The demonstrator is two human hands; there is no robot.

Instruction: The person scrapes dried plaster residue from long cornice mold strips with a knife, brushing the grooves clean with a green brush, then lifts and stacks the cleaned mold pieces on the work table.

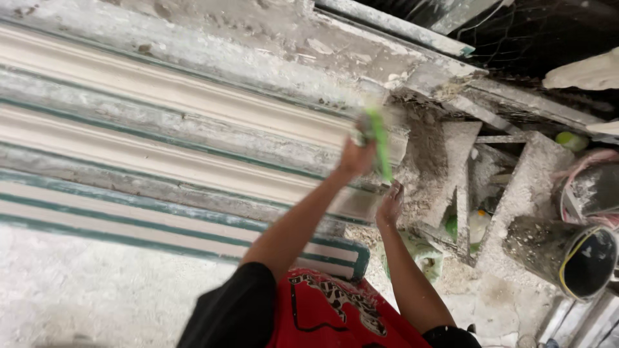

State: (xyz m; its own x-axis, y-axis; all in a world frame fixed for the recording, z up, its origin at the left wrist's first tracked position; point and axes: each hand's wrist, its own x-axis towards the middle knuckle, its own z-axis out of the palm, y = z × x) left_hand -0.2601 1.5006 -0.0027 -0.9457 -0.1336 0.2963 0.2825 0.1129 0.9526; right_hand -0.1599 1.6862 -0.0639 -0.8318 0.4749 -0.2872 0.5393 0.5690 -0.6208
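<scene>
My left hand is raised over the right end of a long white plaster moulding and is shut on a bright green tool, which is blurred by motion. My right hand sits lower, its fingers resting on the plaster-caked end of the mould; whether it holds anything is hidden. Several long mouldings lie side by side in green-edged, plaster-spattered frames that run off to the left. My red shirt with black sleeves fills the bottom edge.
Plaster-crusted blocks and boards stand to the right of the moulds. A dirty bucket with a yellow rim lies tilted at the right edge, with another container above it. A green and white bottle sits between the blocks. Rough grey floor spreads lower left.
</scene>
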